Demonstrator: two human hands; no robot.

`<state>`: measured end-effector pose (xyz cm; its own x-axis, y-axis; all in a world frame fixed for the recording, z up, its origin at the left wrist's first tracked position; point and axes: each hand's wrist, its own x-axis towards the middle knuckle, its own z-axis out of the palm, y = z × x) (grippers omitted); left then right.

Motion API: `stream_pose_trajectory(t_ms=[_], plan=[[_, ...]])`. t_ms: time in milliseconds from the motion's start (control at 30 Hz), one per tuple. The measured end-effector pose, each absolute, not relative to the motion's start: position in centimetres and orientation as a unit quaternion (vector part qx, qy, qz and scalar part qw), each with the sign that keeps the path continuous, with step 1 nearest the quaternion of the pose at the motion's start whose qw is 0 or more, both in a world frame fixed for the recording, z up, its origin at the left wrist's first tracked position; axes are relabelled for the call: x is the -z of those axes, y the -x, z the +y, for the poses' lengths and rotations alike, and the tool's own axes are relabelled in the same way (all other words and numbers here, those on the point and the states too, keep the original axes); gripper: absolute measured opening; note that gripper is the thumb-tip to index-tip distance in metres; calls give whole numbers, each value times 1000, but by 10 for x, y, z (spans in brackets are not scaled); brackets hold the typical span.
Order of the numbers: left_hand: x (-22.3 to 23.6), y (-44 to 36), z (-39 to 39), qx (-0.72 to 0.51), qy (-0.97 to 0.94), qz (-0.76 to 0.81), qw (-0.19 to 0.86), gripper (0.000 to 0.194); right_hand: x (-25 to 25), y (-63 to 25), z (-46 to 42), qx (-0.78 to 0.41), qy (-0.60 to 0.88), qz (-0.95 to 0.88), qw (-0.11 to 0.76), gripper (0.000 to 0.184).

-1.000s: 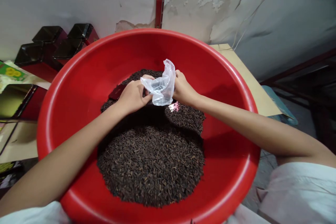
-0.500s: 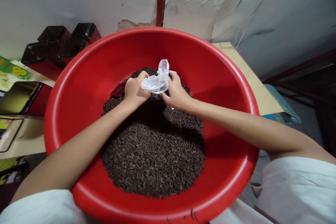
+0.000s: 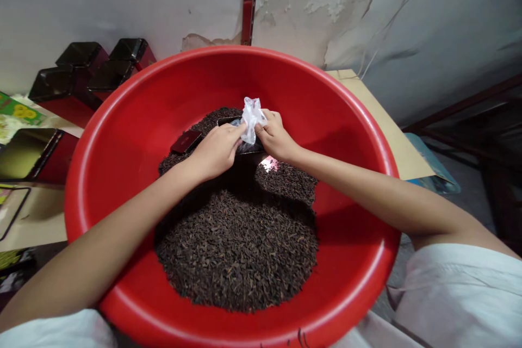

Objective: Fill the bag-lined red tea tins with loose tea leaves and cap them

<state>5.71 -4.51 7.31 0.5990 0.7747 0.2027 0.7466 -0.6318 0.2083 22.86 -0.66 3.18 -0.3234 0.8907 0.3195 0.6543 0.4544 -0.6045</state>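
– Where is the bag?
– At the centre of a round, glossy red plastic basin (image 3: 350, 114), a thin, crinkled plastic bag (image 3: 253, 114) rises in a puckered tuft from the mouth of a dark, rectangular tin (image 3: 249, 153) set among the flakes.

– And the hands?
– Both grip the bag. The left hand (image 3: 220, 147), back turned up, pinches it from one side; the right hand (image 3: 278, 133) closes thumb and fingers on the gathered film opposite.

– What fills the basin?
– A mound of dry, dark brown flakes (image 3: 240, 250), short, rough and twisted, with a few strays on the near rim. A flat, smooth, dark red rectangular piece (image 3: 186, 142) lies on the mound, just beside the left hand.

– The count?
– One basin, one bag, two bare forearms, two pale sleeves. Left of the basin, five more boxy, dark red tins (image 3: 65, 92): four clustered near the wall (image 3: 142, 0), one nearer with its yellowish inside showing.

– Behind it all?
– A grey-white wall with flaking plaster and one narrow red bar (image 3: 248, 15); to the right, one flat tan sheet (image 3: 379, 119) with a straight edge.
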Motion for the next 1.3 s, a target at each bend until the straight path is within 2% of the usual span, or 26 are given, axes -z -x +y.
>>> stream_pose_trajectory(t_ms=[100, 300, 433, 567, 667, 733, 800, 867, 933, 1167, 1300], plan=[[-76, -53, -41, -99, -931, 349, -34, 28, -34, -223, -8, -203, 522, -755, 342, 27], [-76, -53, -41, -140, -935, 289, -151, 28, -46, -218, -14, -169, 494, -796, 307, 32], [-70, -56, -42, -275, -877, 381, -104, 9, -49, -223, -12, -190, 420, -848, 261, 32], [-60, -55, -40, -328, -838, 436, -28, 11, -51, -228, -15, -194, 337, -890, 237, 58], [-56, -54, -39, -359, -816, 453, 22, 6, -51, -228, -22, -197, 312, -892, 259, 71], [-57, -56, -40, -364, -789, 492, 54, 5, -48, -226, -27, -217, 310, -872, 310, 74], [-59, -60, -42, -341, -775, 526, 79, 4, -45, -223, -32, -235, 334, -829, 382, 64], [-61, -63, -44, -308, -773, 549, 79, 5, -41, -219, -36, -236, 371, -779, 447, 40], [-61, -66, -46, -288, -769, 567, 60, 10, -38, -216, -36, -226, 399, -746, 483, 25], [-56, -64, -52, -269, -808, 522, -52, 17, -36, -216, -31, -263, 476, -706, 454, 17], [-62, -61, -59, -202, -873, 443, -41, 33, -33, -218, -30, -251, 472, -716, 448, 15]])
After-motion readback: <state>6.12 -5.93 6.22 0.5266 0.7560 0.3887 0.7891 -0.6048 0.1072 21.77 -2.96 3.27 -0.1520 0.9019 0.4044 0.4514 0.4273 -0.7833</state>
